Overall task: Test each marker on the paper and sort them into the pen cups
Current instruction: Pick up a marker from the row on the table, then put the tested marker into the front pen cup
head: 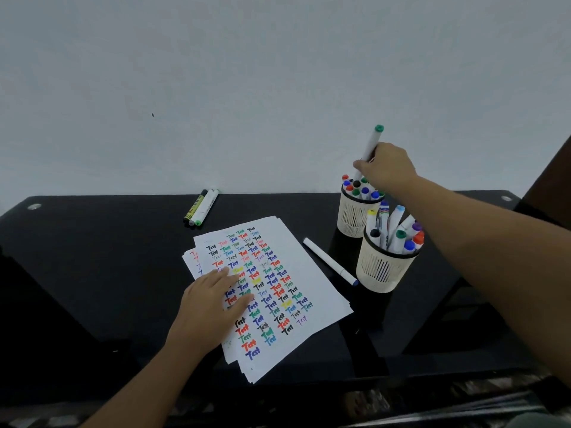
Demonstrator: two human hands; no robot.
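Right hand [386, 166] pinches green-capped marker [372, 143] upright above far pen cup [355, 216], right of centre, likely for dropping in. Left hand [213, 307] spread flat on paper [309, 273], steadying stack.

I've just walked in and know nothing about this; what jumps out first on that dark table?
The white paper sheet at the centre, covered in rows of colourful "Test" scribbles, with the left hand lying flat on it. At the back right, the right hand holds a white green-capped marker above the farther of two cream mesh pen cups, both full of markers.
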